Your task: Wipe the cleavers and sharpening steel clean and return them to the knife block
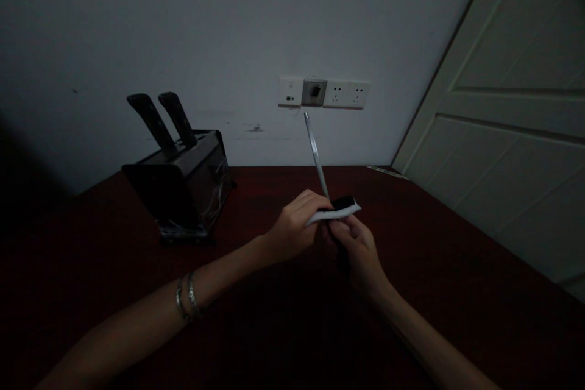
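A honing steel, a long thin metal rod with a blunt tip, points up and away from me toward the wall. My right hand is closed round its dark handle, which is mostly lost in shadow. A folded cloth, white beneath and black on top, lies across the lower end of the rod. With fingers over the cloth, my left hand presses it against the steel. The two hands are close together above the table, the left slightly higher.
To the left stands a dark knife block with two black-handled knives in it. Behind the red-brown table is a wall with switches and sockets. A pale panelled door borders the right side.
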Action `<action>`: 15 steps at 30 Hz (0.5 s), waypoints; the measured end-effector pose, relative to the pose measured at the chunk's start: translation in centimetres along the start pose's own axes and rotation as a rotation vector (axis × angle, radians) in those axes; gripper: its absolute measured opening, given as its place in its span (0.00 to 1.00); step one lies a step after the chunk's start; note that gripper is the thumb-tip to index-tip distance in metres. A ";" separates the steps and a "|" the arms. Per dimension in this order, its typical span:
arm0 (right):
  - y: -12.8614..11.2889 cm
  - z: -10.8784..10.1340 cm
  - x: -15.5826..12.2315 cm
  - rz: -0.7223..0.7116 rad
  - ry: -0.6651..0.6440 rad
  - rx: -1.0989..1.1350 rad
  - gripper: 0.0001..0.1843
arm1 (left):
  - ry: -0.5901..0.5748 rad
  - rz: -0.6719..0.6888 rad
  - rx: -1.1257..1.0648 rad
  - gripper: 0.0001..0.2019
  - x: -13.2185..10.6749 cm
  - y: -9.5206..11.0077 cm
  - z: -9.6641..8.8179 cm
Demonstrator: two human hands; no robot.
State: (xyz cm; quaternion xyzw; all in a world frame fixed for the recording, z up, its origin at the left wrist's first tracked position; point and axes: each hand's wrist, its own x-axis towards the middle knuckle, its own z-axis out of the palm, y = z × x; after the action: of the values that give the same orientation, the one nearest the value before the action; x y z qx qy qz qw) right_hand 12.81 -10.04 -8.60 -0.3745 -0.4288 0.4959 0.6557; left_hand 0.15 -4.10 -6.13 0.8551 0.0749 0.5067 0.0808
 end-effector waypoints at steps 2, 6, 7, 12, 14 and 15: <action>-0.1 0.1 -0.2 0.030 -0.018 0.045 0.13 | 0.023 -0.010 -0.030 0.12 0.0 0.0 0.0; -0.3 0.2 -0.4 0.102 -0.033 0.122 0.13 | 0.038 -0.055 -0.064 0.13 0.0 -0.1 0.0; -0.4 0.2 -0.5 0.116 -0.032 0.135 0.14 | 0.039 -0.068 -0.065 0.12 0.0 -0.1 0.0; -0.2 0.0 -0.3 0.083 -0.001 0.069 0.14 | 0.046 -0.056 -0.026 0.10 0.0 -0.1 0.1; 0.2 -0.1 -0.1 0.038 0.031 0.010 0.13 | 0.010 -0.004 0.017 0.09 0.1 0.0 0.1; 0.3 -0.2 -0.1 0.018 0.048 -0.011 0.13 | -0.013 0.021 0.040 0.09 0.1 0.1 0.1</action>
State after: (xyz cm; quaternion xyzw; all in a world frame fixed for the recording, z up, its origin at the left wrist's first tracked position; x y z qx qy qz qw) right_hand 12.85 -10.03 -8.97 -0.3938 -0.4124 0.4904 0.6590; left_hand 0.29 -4.17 -6.06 0.8605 0.0756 0.5003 0.0588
